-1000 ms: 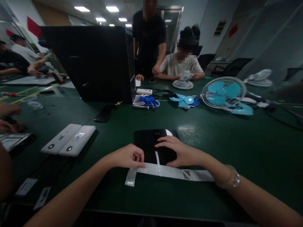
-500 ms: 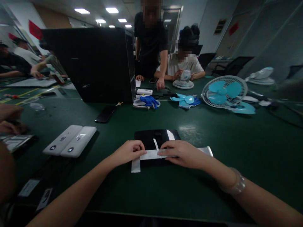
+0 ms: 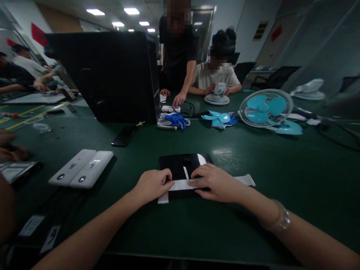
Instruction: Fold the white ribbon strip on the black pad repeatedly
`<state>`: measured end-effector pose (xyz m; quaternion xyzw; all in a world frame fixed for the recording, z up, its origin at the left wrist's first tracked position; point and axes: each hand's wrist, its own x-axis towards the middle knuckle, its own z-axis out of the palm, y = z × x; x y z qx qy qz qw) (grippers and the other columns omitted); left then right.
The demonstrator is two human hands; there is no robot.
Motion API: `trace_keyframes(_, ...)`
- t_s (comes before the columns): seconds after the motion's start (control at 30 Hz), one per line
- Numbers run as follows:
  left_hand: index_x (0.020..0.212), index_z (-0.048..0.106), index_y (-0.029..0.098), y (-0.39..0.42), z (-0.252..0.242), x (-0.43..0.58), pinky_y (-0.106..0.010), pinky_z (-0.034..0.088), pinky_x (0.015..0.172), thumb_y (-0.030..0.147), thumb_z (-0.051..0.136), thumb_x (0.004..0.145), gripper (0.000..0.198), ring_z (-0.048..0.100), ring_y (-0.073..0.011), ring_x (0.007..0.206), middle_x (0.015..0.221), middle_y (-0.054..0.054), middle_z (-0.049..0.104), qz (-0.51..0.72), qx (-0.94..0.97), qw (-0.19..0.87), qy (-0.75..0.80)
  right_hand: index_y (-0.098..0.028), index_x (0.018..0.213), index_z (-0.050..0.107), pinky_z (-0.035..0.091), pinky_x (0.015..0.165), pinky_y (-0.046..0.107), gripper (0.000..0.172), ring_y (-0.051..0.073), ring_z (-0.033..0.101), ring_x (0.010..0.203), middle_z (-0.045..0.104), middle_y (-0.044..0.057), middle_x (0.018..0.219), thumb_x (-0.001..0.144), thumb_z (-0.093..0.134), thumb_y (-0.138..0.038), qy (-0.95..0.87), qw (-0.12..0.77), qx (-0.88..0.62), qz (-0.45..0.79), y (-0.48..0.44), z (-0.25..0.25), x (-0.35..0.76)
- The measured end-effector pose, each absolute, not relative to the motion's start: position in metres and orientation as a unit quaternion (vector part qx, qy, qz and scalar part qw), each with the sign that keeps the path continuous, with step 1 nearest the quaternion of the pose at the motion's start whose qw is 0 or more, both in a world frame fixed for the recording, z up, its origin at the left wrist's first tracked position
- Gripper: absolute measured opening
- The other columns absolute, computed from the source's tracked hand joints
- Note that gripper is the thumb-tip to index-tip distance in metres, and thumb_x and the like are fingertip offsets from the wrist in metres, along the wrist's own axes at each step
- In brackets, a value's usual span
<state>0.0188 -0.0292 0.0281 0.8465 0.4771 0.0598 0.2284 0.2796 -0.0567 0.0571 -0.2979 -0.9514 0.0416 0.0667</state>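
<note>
A flat black panel (image 3: 172, 165) lies on the green table in front of me, with a white ribbon cable (image 3: 180, 184) across it. At the cable's left part, my left hand (image 3: 153, 183) has thumb and forefinger pinched on it; a short end folds down toward me there. My right hand (image 3: 218, 183) rests over the middle, its fingers bent and pressing near a thin white strip (image 3: 186, 173) that stands up from the cable. The cable's right end sticks out beyond that hand. My right fingers partly hide the cable.
A large black case (image 3: 104, 75) stands at the back left. Two white power banks (image 3: 91, 170) and a phone (image 3: 123, 135) lie left. Blue gloves (image 3: 177, 120), a fan (image 3: 266, 108) and loose fan blades (image 3: 219, 118) lie behind the panel. Two co-workers are across the table.
My hands stay at the cable, with only slight finger shifts. The cable's right end lies flatter. Across the table, the standing co-worker's hand has moved left onto a white device.
</note>
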Motion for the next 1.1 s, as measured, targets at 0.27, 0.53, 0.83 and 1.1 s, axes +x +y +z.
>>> trace_keyframes(0.27, 0.090, 0.062, 0.023, -0.029, 0.030, 0.018, -0.025, 0.027, 0.052, 0.047, 0.054, 0.086, 0.025, 0.050, -0.0130, 0.059, 0.066, 0.003, 0.055, 0.068, 0.844, 0.228, 0.482, -0.024, 0.117, 0.067, 0.039, 0.093, 0.042, 0.033, 0.022, 0.051, 0.105, 0.060, 0.008, 0.112, 0.088, 0.056, -0.035, -0.951, 0.083, -0.293, 0.059, -0.057, 0.058, 0.277)
trace_keyframes(0.53, 0.084, 0.060, 0.021, -0.023, 0.035, 0.011, -0.025, 0.029, 0.052, 0.050, 0.045, 0.090, 0.034, 0.054, -0.0139, 0.059, 0.066, 0.002, 0.059, 0.147, 0.800, 0.234, 0.532, -0.022, 0.130, 0.053, 0.027, 0.109, 0.048, 0.058, 0.025, 0.041, 0.127, 0.050, 0.009, 0.133, 0.078, 0.064, -0.045, -0.926, 0.155, -0.333, 0.086, -0.049, 0.046, 0.285)
trace_keyframes(0.83, 0.082, 0.061, 0.021, -0.021, 0.032, 0.009, -0.025, 0.030, 0.052, 0.047, 0.045, 0.090, 0.031, 0.054, -0.0144, 0.059, 0.065, 0.003, 0.058, 0.158, 0.797, 0.238, 0.533, -0.021, 0.143, 0.037, 0.011, 0.114, 0.051, 0.086, 0.031, 0.027, 0.137, 0.041, 0.010, 0.144, 0.071, 0.065, -0.058, -0.920, 0.095, -0.364, 0.106, -0.047, 0.043, 0.292)
trace_keyframes(1.1, 0.081, 0.060, 0.021, -0.020, 0.032, 0.009, -0.025, 0.029, 0.052, 0.047, 0.046, 0.090, 0.032, 0.054, -0.0141, 0.059, 0.066, 0.001, 0.060, 0.155, 0.793, 0.250, 0.534, -0.020, 0.142, 0.037, 0.013, 0.113, 0.053, 0.086, 0.031, 0.029, 0.135, 0.043, 0.011, 0.142, 0.070, 0.065, -0.058, -0.919, 0.096, -0.366, 0.111, -0.047, 0.040, 0.292)
